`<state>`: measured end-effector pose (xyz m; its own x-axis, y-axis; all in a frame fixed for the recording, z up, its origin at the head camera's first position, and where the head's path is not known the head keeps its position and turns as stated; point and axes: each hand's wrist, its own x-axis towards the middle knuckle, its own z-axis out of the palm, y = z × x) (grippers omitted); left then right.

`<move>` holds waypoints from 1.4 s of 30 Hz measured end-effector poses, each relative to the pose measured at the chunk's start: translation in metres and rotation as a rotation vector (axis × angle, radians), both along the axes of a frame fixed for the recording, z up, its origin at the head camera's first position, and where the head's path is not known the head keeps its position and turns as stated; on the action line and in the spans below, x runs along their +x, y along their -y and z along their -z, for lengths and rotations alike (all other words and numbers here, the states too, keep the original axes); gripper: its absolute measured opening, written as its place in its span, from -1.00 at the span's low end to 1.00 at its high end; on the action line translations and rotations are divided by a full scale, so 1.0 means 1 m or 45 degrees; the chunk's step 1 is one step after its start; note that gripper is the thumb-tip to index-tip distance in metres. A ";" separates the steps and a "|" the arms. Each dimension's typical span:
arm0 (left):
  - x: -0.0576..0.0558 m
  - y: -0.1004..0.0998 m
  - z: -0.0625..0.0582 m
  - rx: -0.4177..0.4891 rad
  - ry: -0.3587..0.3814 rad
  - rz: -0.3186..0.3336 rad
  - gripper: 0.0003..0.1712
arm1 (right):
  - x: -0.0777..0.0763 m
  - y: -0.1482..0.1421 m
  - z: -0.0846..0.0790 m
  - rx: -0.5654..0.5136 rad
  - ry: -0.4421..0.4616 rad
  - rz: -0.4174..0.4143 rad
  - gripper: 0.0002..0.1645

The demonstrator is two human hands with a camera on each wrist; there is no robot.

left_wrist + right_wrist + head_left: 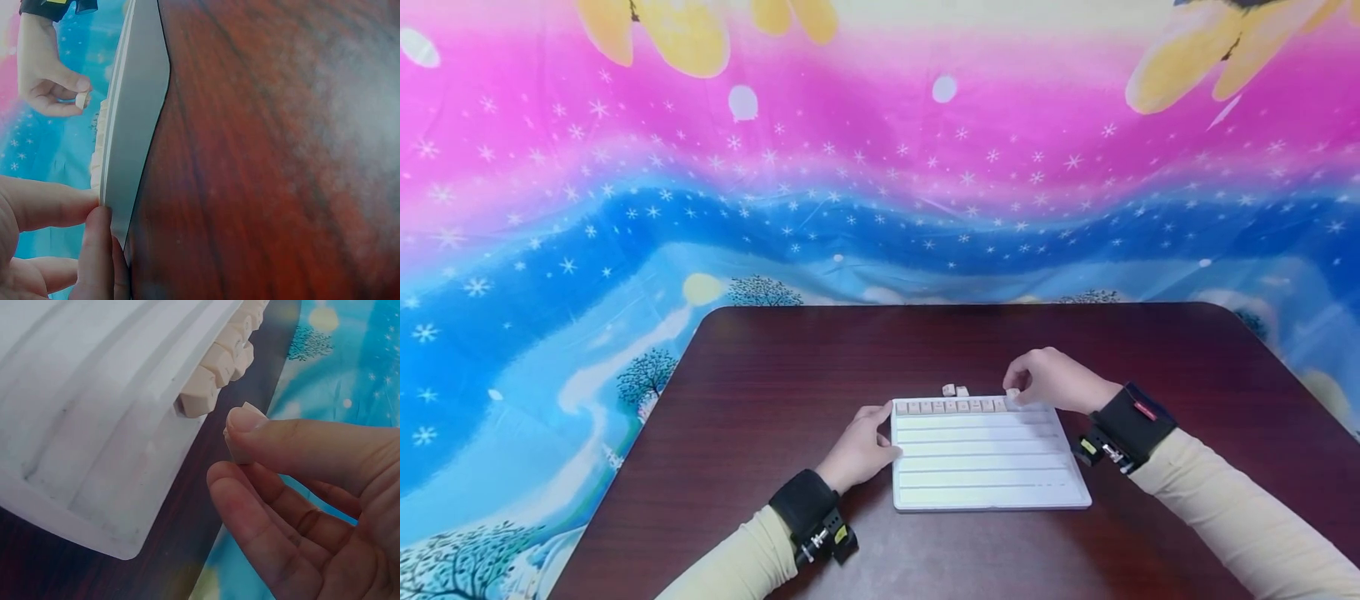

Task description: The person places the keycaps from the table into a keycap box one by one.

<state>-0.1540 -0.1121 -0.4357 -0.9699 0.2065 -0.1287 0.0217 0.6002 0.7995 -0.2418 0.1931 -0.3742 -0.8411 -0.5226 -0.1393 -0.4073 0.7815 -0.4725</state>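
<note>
A white, shallow ridged tray lies on the table. Along its far edge runs a row of beige keycaps, starting from the left corner. My left hand grips the tray's left edge, its fingertips against the rim. Between thumb and fingers, my right hand pinches a single beige keycap over the far right part of the tray. In the right wrist view that keycap is apart from the last one in the row. The thumb covers part of it.
Two loose keycaps sit just beyond the tray's far edge. The dark brown table extends around the tray, and a colourful printed cloth hangs behind it. Both wrists wear black straps with small devices.
</note>
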 end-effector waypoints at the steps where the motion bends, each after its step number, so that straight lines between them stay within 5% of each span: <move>1: 0.000 0.000 0.000 0.000 0.000 0.000 -0.13 | 0.000 0.000 0.001 0.000 -0.001 0.000 -0.83; 16: 0.000 0.001 -0.002 -0.001 0.017 -0.005 -0.13 | 0.001 0.003 0.016 0.043 0.014 0.021 -0.79; 42: -0.002 0.001 0.001 -0.023 0.000 -0.002 -0.13 | 0.003 0.005 0.020 0.028 0.053 0.057 -0.78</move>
<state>-0.1560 -0.1136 -0.4366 -0.9703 0.2023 -0.1327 0.0203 0.6148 0.7885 -0.2386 0.1880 -0.3943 -0.8570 -0.4807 -0.1856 -0.3518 0.8090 -0.4708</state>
